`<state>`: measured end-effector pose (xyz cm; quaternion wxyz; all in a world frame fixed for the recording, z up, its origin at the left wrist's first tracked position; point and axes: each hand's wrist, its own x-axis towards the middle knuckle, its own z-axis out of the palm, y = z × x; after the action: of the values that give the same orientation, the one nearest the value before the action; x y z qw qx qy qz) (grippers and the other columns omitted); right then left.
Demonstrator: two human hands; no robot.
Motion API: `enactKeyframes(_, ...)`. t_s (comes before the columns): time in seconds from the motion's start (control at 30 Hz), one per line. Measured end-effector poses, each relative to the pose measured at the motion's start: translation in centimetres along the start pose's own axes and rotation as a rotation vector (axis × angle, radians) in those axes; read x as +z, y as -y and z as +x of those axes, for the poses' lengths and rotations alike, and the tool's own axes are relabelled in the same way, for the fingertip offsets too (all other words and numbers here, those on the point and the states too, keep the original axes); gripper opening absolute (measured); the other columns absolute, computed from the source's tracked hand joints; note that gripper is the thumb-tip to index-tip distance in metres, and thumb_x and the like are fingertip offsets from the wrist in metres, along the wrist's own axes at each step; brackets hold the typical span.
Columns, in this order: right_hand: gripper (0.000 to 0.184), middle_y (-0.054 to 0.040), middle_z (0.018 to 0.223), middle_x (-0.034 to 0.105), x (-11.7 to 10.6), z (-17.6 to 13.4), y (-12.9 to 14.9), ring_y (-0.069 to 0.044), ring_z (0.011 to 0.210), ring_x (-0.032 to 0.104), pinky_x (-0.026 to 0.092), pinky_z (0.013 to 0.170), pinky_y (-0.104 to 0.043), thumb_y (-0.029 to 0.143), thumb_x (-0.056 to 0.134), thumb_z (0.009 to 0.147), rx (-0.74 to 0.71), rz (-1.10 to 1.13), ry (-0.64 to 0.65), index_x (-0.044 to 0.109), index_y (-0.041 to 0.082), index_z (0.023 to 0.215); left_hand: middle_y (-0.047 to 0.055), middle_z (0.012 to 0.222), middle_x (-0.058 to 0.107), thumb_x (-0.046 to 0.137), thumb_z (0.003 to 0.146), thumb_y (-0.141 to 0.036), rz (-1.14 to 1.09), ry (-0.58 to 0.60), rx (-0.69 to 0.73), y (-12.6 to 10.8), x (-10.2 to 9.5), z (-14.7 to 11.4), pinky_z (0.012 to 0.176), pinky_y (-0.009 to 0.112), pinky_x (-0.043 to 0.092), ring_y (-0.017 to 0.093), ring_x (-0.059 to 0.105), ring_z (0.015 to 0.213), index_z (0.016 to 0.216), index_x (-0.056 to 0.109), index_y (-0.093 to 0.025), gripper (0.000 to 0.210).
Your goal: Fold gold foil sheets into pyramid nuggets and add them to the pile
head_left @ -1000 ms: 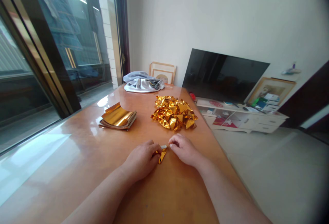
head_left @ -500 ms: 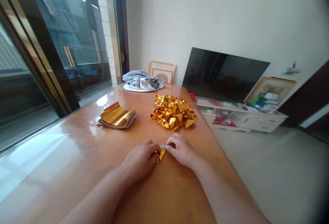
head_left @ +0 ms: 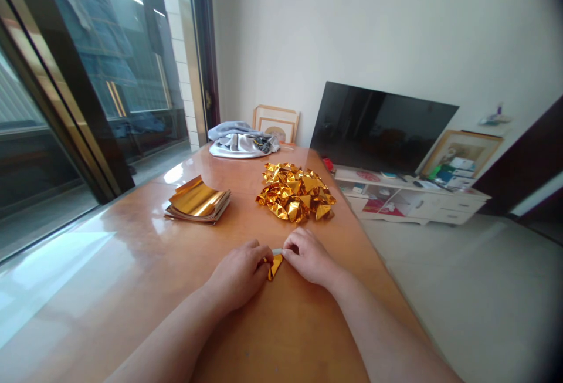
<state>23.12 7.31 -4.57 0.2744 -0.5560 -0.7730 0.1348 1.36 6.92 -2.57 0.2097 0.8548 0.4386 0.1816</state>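
Between my two hands is a small piece of gold foil paper [head_left: 275, 267], folded to a point toward me, with a pale strip along its far edge. My left hand [head_left: 246, 268] pinches its left side, fingers closed and partly covering it. Thumb and fingers of my right hand [head_left: 305, 257] are pinched at its upper right corner. Beyond my hands lies a heap of folded gold foil pieces [head_left: 297, 192]. To the left sits a stack of flat gold foil sheets [head_left: 197, 200], the top one curling up.
The glossy wooden table [head_left: 149, 277] runs away from me. Grey cloth [head_left: 241, 139] in a bundle lies at its far end, before leaning picture frames [head_left: 277, 122]. To the right, a television [head_left: 382, 128] stands on a low white cabinet [head_left: 413, 198]. Glass sliding doors [head_left: 109, 78] are on the left.
The view has shifted very slightly, so everything sits a little farther left. Both hands keep the same pinch on the folded foil paper.
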Motion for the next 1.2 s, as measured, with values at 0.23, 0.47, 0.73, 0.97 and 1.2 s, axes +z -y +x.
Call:
enactKeyframes(0.23, 0.011, -0.0015, 0.088, 0.060, 0.2, 0.1, 0.2, -0.019, 0.088, 0.053, 0.041, 0.079, -0.030, 0.021, 0.070, 0.085, 0.028, -0.004, -0.005, 0.062, 0.022, 0.077, 0.003, 0.091, 0.062, 0.048, 0.093, -0.028, -0.006, -0.014, 0.014, 0.4, 0.2, 0.0, 0.072, 0.026, 0.044, 0.018, 0.061, 0.081, 0.092, 0.066, -0.025, 0.018)
enactKeyframes(0.47, 0.010, -0.0020, 0.090, 0.060, 0.3, 0.0, 0.2, -0.019, 0.090, 0.053, 0.041, 0.080, -0.031, 0.018, 0.065, 0.086, 0.029, -0.019, -0.008, 0.061, 0.022, 0.078, 0.003, 0.093, 0.063, 0.047, 0.094, -0.025, -0.032, -0.009, 0.026, 0.5, 0.3, 0.2, 0.075, 0.025, 0.045, 0.018, 0.062, 0.083, 0.092, 0.067, -0.025, 0.020)
enactKeyframes(0.73, 0.011, -0.0013, 0.088, 0.060, 0.2, -0.4, 0.2, -0.019, 0.089, 0.052, 0.040, 0.080, -0.031, 0.025, 0.068, 0.087, -0.001, -0.036, -0.023, 0.060, 0.023, 0.080, 0.004, 0.094, 0.064, 0.047, 0.093, -0.022, -0.054, -0.015, 0.027, 0.6, 0.4, 0.2, 0.076, 0.025, 0.045, 0.017, 0.062, 0.083, 0.093, 0.068, -0.024, 0.021)
enactKeyframes(0.97, 0.009, -0.0019, 0.091, 0.060, -0.1, -0.4, 0.9, -0.019, 0.092, 0.052, 0.039, 0.082, -0.031, 0.020, 0.066, 0.087, 0.028, -0.099, -0.005, 0.060, 0.022, 0.081, 0.003, 0.094, 0.065, 0.048, 0.093, -0.023, -0.068, -0.021, 0.023, 0.9, 0.6, 0.2, 0.076, 0.025, 0.045, 0.017, 0.062, 0.083, 0.093, 0.068, -0.024, 0.020)
enactKeyframes(1.2, 0.020, -0.0010, 0.087, 0.060, -0.5, -1.1, 2.7, -0.019, 0.088, 0.052, 0.038, 0.075, -0.029, 0.034, 0.070, 0.087, -0.030, -0.117, 0.035, 0.057, 0.023, 0.077, 0.004, 0.090, 0.063, 0.046, 0.095, -0.026, -0.047, -0.013, 0.027, 0.7, 0.4, 0.3, 0.072, 0.025, 0.045, 0.017, 0.061, 0.081, 0.090, 0.068, -0.023, 0.022)
